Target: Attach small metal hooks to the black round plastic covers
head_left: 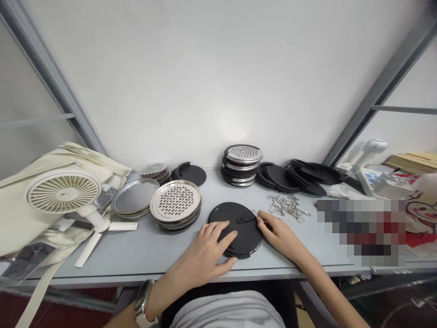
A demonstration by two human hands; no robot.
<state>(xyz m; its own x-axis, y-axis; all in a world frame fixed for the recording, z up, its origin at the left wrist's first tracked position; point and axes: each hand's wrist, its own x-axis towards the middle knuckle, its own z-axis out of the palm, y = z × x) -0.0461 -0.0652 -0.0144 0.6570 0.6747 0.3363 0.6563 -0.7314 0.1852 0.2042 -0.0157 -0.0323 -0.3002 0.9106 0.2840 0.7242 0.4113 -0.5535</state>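
A round black disc [243,228] lies flat on the grey table [153,248] in front of me, with a small tab at its middle. My left hand [208,253] rests on the disc's left part, fingers spread and thumb under its near rim. My right hand [278,232] sits at the disc's right edge, fingertips pinched on a small metal wire clip [255,213] at the rim. A loose pile of metal clips [288,207] lies just right of the disc.
Stacks of perforated metal plates [175,200] and plain metal plates [134,198] stand to the left. Behind are a stack of assembled discs [241,165], black covers [297,175] and a white fan [63,193] on a cream bag.
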